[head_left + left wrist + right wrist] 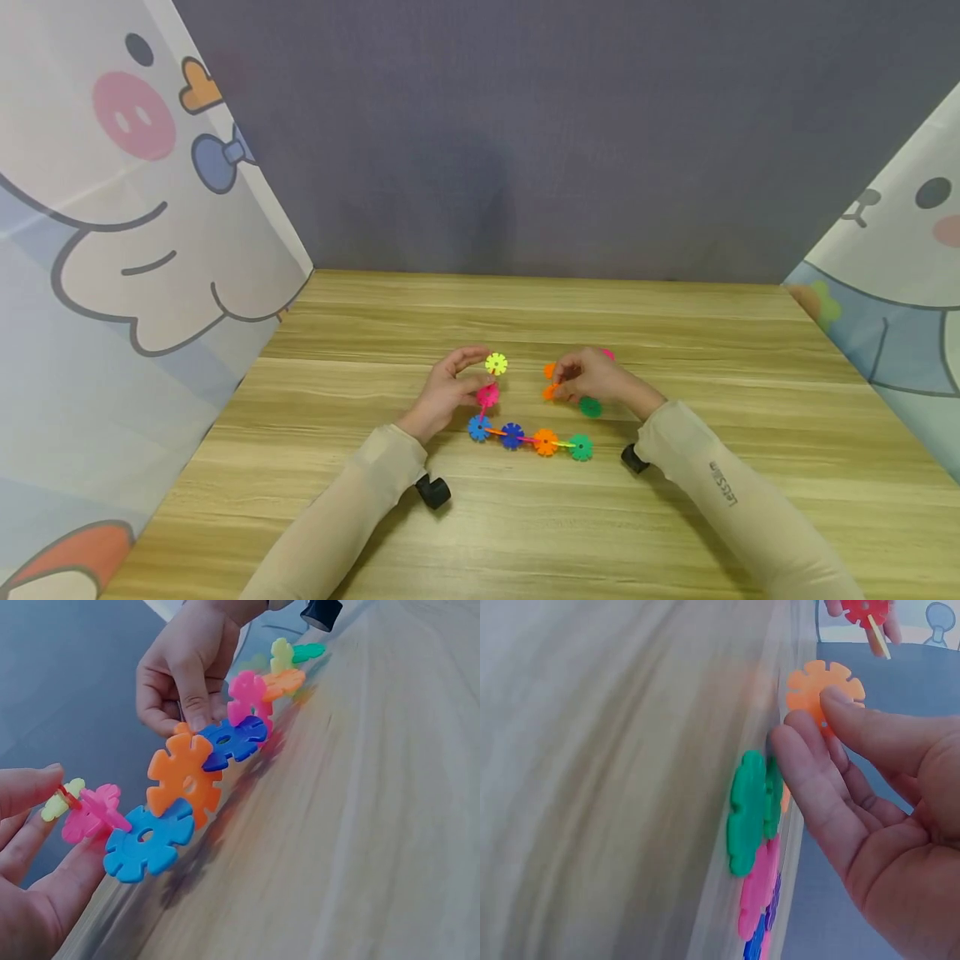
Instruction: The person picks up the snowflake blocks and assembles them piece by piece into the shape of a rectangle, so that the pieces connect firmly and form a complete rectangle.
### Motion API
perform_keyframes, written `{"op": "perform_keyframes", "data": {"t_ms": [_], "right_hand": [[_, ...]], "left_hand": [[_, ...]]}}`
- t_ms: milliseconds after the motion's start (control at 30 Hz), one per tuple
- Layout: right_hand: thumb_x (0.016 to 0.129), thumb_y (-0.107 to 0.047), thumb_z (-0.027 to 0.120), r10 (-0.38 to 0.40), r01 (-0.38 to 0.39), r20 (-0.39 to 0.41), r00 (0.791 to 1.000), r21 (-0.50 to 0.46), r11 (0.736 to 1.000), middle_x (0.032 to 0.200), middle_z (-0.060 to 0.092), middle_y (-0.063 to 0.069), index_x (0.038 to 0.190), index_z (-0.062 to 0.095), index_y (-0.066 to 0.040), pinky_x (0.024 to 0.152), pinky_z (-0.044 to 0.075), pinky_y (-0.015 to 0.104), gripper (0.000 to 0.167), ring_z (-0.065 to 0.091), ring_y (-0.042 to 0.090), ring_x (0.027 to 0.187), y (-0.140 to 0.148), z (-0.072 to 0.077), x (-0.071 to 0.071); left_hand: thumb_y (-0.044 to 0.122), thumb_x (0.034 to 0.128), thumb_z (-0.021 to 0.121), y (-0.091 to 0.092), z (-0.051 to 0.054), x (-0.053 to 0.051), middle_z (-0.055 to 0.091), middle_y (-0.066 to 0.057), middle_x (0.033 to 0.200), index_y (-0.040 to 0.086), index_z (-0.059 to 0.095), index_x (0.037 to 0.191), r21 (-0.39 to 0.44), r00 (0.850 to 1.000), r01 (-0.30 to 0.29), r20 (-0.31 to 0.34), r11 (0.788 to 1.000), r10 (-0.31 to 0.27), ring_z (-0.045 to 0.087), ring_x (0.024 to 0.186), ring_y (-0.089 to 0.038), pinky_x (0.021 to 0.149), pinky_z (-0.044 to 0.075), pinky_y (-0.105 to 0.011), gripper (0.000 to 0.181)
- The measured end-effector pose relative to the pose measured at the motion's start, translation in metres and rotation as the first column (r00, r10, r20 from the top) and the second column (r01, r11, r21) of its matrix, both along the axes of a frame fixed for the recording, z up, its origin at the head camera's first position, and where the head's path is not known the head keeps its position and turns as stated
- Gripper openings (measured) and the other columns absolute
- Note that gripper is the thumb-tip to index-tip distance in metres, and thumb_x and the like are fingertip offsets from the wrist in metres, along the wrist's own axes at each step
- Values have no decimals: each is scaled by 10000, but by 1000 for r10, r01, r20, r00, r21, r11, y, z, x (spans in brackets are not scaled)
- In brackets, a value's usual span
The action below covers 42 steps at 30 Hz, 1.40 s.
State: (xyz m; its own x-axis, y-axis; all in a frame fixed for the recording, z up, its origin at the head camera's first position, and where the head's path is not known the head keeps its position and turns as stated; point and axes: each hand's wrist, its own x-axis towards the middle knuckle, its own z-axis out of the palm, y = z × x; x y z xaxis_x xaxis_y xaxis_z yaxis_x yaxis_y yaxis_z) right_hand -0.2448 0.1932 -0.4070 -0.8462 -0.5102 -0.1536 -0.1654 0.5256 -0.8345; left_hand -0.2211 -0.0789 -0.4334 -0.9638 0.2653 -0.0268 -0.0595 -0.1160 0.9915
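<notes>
The left hand (pixel 447 392) pinches the far end of a chain (pixel 512 436) of notched plastic discs, with a fingertip by the yellow disc (pixel 496 364) and the thumb against the pink disc (pixel 487 395). From there the chain comes nearer to the light blue disc (pixel 480 427), then turns right — through the dark blue disc (pixel 512 432) and an orange disc (pixel 545 442) to the green disc (pixel 581 447) at its right end. Thin discs seen edge-on link the flat ones.

Right of the chain's far end, the right hand (pixel 600 377) pinches a loose orange disc (pixel 810 694) between thumb and fingers, apart from the chain. Another orange piece (pixel 550 371) shows just beyond it. A loose green disc (pixel 591 407) lies on the near side of the right hand, and a pink piece (pixel 608 354) peeks out on the far side — both on the wood-grain table (pixel 480 533).
</notes>
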Motion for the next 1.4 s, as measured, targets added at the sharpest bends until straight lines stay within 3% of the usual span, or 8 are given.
{"op": "perform_keyframes", "data": {"t_ms": [267,533,967,1400], "right_hand": [[873,46,695,-44,42,-56,997,-39,998,796,693,117,889,661,58,633,593,368,40,681,242,705,-8,4,4],[867,21,724,-71,65,-176,982,-44,997,753,714,80,835,697,32,599,575,361,43,683,249,660,-18,3,6],[865,12,732,-129,114,-217,968,-79,990,761,721,69,809,704,-10,604,581,339,67,701,235,685,-34,4,8],[872,46,714,-165,142,-200,966,-127,982,793,719,99,797,672,4,637,595,348,96,712,285,721,-38,5,10]], "left_hand": [[-93,899,635,5,-1,3,498,-225,1397,-66,530,1323,36,999,-41,9,999,40,643,680,-97,543,527,-229,438],[-106,885,642,12,-6,4,513,-220,1363,-62,541,1308,66,997,-76,26,995,75,662,699,-117,544,546,-235,438],[-77,892,664,17,-6,5,524,-212,1361,-49,546,1303,44,998,-68,20,997,67,655,677,-107,525,529,-240,429],[-78,889,663,21,-5,4,519,-209,1374,-46,540,1325,51,998,-61,36,997,59,662,664,-102,530,549,-243,454]]}}
